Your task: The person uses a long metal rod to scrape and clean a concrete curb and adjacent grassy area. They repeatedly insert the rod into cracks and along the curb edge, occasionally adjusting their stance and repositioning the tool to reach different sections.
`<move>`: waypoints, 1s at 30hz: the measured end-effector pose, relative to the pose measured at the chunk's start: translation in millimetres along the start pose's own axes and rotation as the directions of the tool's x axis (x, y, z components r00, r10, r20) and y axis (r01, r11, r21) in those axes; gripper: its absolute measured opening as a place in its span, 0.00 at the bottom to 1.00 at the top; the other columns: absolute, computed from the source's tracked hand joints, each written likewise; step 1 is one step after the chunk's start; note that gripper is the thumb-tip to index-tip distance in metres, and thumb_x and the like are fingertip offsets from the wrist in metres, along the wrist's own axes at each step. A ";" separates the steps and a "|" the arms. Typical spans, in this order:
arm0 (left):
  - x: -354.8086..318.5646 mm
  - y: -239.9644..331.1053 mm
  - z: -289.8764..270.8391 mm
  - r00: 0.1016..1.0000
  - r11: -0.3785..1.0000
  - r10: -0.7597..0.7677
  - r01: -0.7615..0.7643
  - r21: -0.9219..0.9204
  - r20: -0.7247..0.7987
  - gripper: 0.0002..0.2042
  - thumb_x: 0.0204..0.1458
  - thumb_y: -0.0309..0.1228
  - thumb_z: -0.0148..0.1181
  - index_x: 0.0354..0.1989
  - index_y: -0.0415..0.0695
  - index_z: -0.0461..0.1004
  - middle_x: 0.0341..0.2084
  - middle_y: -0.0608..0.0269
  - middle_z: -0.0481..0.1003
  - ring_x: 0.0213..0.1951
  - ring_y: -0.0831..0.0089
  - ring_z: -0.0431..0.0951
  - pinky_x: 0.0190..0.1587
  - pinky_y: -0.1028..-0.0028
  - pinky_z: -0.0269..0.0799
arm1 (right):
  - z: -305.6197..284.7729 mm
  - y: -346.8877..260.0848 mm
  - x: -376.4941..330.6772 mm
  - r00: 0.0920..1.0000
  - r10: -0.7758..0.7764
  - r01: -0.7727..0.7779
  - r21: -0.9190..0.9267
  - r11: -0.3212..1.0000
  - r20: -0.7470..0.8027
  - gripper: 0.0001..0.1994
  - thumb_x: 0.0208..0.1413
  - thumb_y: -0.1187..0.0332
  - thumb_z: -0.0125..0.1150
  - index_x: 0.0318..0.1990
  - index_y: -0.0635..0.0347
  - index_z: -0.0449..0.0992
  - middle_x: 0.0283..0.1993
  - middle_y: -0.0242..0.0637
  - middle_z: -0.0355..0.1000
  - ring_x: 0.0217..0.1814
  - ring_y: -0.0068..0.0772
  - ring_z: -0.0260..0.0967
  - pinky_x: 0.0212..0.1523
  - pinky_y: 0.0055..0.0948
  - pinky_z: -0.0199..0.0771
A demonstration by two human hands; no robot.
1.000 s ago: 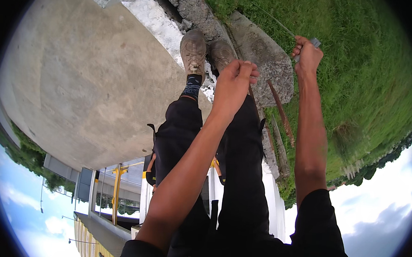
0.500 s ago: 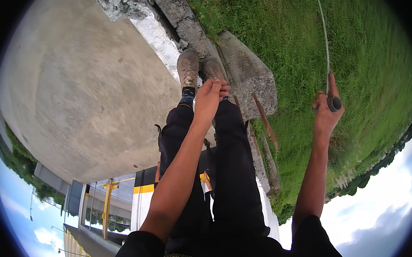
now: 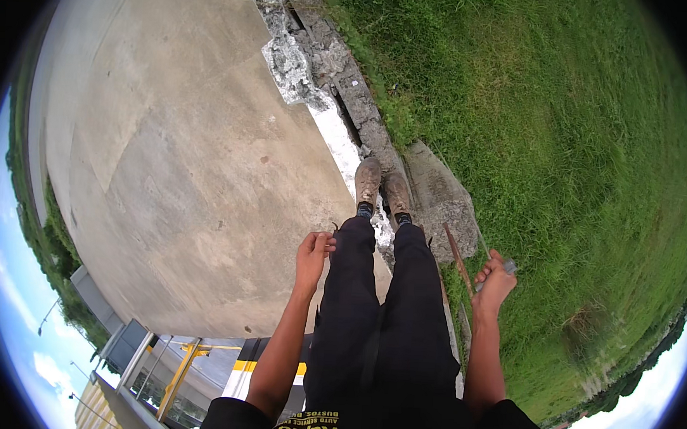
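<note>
My right hand [image 3: 495, 285] is closed round the grey tube-like handle [image 3: 509, 266] of a long thin metal tool, over the grass edge. Its thin shaft [image 3: 483, 241] points forward past a rusty bar; little of it shows, and I cannot tell its exact kind. My left hand [image 3: 314, 252] hangs beside my left thigh above the concrete, fingers loosely curled in, with nothing seen in them. Both brown shoes [image 3: 368, 181] stand on a broken concrete kerb [image 3: 343, 75], partly painted white.
Grass [image 3: 533, 147] spreads along the right side. A tilted concrete slab [image 3: 441, 200] lies by my right shoe, with a rusty metal bar [image 3: 458, 259] sticking up near it. Flat concrete pavement [image 3: 184, 152] fills the left. Behind stand a building and a yellow post [image 3: 179, 381].
The right hand has come in and down toward my right leg with the tool. My left hand has swung from in front of my shins out to my left side.
</note>
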State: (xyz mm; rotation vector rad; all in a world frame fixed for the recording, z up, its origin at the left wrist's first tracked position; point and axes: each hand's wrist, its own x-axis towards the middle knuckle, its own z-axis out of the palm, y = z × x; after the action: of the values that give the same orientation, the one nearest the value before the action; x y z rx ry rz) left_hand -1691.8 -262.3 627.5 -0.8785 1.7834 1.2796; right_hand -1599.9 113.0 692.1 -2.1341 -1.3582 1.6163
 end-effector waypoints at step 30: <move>-74.9 59.3 -173.5 1.000 0.917 -0.015 0.011 0.398 0.008 0.21 0.71 0.45 0.54 0.57 0.38 0.79 0.45 0.56 0.84 0.44 0.68 0.84 0.47 0.68 0.75 | -28.2 -109.8 -83.9 0.946 0.168 -0.151 -0.082 0.985 0.278 0.08 0.53 0.77 0.60 0.23 0.62 0.72 0.21 0.30 0.64 0.18 0.23 0.57 0.20 0.31 0.58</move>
State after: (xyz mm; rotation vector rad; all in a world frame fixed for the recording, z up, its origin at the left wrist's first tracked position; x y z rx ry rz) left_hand -1739.1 -405.7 755.5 -0.6472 1.9326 0.8605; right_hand -1640.0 127.9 826.5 -2.1596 -1.3521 2.0377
